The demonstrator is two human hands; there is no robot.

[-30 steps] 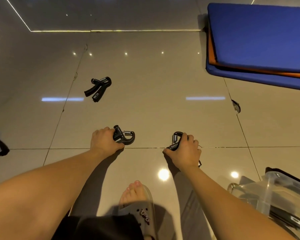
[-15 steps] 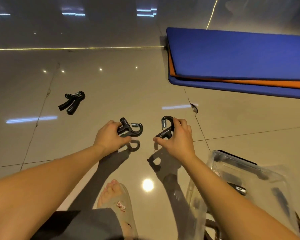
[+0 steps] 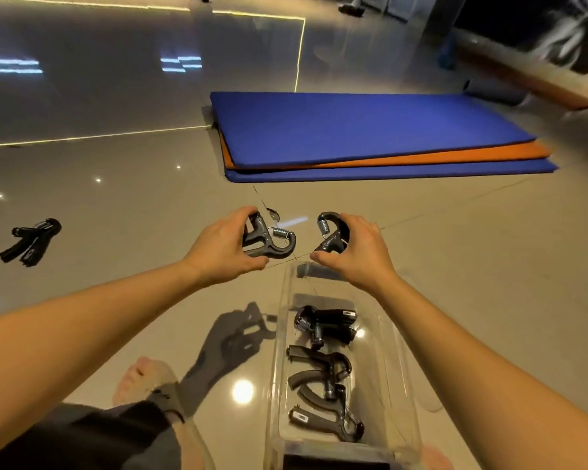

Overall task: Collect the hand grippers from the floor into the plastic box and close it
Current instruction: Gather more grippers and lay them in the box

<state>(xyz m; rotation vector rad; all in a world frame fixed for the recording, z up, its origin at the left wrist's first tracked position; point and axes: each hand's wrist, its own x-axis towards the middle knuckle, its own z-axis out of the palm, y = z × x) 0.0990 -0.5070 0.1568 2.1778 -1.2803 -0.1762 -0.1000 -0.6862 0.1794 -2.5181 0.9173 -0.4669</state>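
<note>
Left hand (image 3: 223, 251) closed around one hand gripper (image 3: 269, 239), handles buried in the palm, spring and hooked head poking out to the right of the fingers. Right hand (image 3: 355, 247) closed around a second gripper (image 3: 331, 232), its looped head and spring poking out to the left, thumb underneath. Both held up off the floor (image 3: 133, 205), heads facing each other across a small gap, neither touching.

Directly below and nearer than the right grip: clear plastic box (image 3: 279, 334), open, far end just beneath the right thumb. Left grip just beyond the box's far left corner, over bare floor. Inside the box, several black grippers (image 3: 323, 371) lying loose, one (image 3: 330, 322) at the far end and others overlapping toward the near end. At the very bottom edge, a dark panel against the box's near end, possibly the lid; cannot tell.

Well to the left of the left grip, two more grippers (image 3: 29, 239) lying together on the floor. Beyond both grips, stacked mats (image 3: 353, 130), blue over orange over blue. Below the left forearm, a foot in a sandal (image 3: 150, 388) and the hand's shadow on the tiles.
</note>
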